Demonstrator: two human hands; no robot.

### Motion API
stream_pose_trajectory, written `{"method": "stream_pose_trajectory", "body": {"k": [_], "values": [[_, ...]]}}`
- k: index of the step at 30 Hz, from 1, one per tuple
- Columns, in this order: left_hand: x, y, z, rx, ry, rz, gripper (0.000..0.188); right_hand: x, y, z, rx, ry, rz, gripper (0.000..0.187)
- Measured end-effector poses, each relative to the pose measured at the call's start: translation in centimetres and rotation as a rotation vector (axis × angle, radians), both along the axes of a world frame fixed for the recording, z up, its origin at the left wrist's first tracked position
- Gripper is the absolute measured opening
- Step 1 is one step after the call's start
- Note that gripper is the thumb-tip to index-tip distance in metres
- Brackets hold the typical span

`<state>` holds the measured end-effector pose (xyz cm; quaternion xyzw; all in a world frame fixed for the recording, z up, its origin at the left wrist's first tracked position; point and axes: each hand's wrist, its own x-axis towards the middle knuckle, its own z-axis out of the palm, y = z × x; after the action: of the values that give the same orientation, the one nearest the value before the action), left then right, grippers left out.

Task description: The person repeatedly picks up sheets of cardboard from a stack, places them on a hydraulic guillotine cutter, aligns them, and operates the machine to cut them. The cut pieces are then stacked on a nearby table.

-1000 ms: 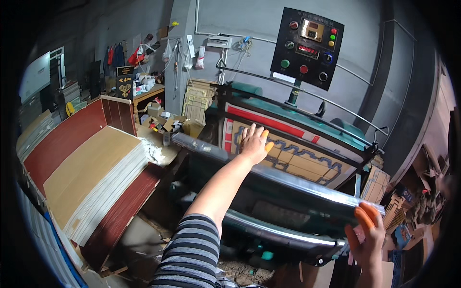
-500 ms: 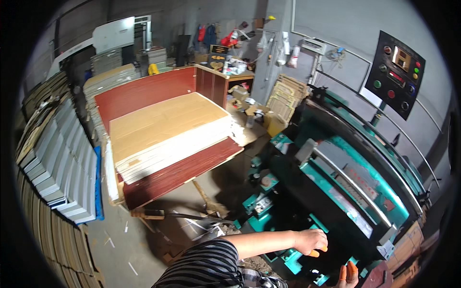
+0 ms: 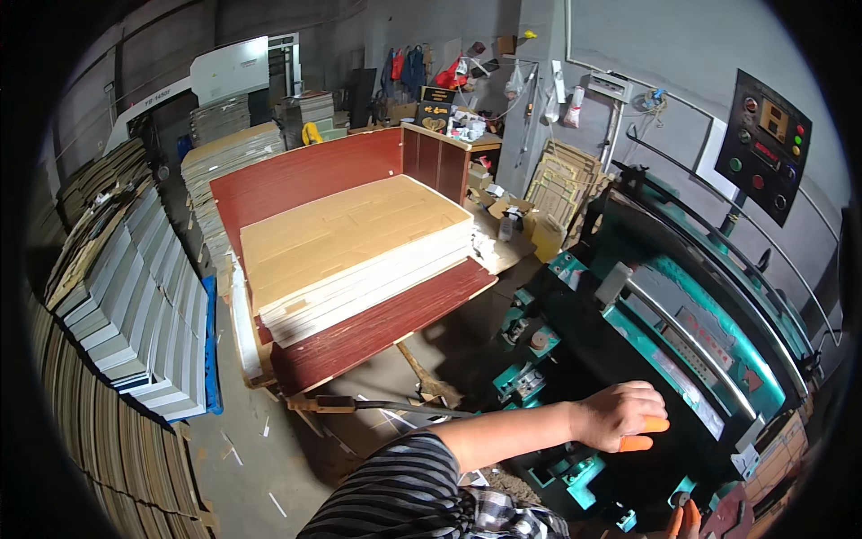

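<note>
Right of the board stack (image 3: 359, 235), laid flat seemingly for easy reach, stands the green press (image 3: 664, 364), left hand (image 3: 627, 419) curled and right hand (image 3: 686, 521) partly cropped beside it, whether either pinches anything unclear.

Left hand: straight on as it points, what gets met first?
The left hand would probably meet the pale strip on the green machine, just before the silver bar, though depth across the dark gap is unclear.

Sheet stack (image 3: 355, 242) left of machine (image 3: 660, 364)
</note>
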<state>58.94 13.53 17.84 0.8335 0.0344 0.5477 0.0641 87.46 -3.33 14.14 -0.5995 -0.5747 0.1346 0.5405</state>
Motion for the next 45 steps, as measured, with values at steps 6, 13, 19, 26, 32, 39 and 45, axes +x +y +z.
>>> {"method": "stream_pose_trajectory", "body": {"k": [6, 13, 19, 26, 32, 39, 45], "values": [[-0.8, 1.0, 4.6, 0.145, -0.114, 0.050, 0.024, -0.7, 0.5, 3.6, 0.142, -0.111, -0.123, 0.022], [-0.8, -2.2, 2.6, 0.091, -0.194, 0.118, 0.015, -5.7, -2.8, 6.6, 0.412, -0.144, -0.275, 0.020], [-1.6, -2.2, -0.8, -0.077, -0.051, 0.257, 0.034, -1.0, -7.4, 3.6, 0.235, 0.038, -0.300, 0.041], [-10.9, 7.4, -9.9, -0.530, 0.808, 0.774, 0.082, -7.5, -4.0, 0.9, 0.265, -0.196, -0.165, 0.019], [-12.5, 4.6, -12.9, -0.622, 1.122, 0.618, 0.101, -5.2, -1.6, -3.8, -0.003, -0.202, -0.206, 0.018], [-15.7, -2.5, -8.3, -0.348, 1.020, 0.559, 0.065, -0.4, 3.4, -4.6, -0.446, -0.632, 0.073, 0.095], [-18.3, -0.4, -10.0, -0.256, 0.817, 0.525, 0.048, -1.7, 1.9, -5.1, -0.371, -0.855, 0.080, 0.084]]}}
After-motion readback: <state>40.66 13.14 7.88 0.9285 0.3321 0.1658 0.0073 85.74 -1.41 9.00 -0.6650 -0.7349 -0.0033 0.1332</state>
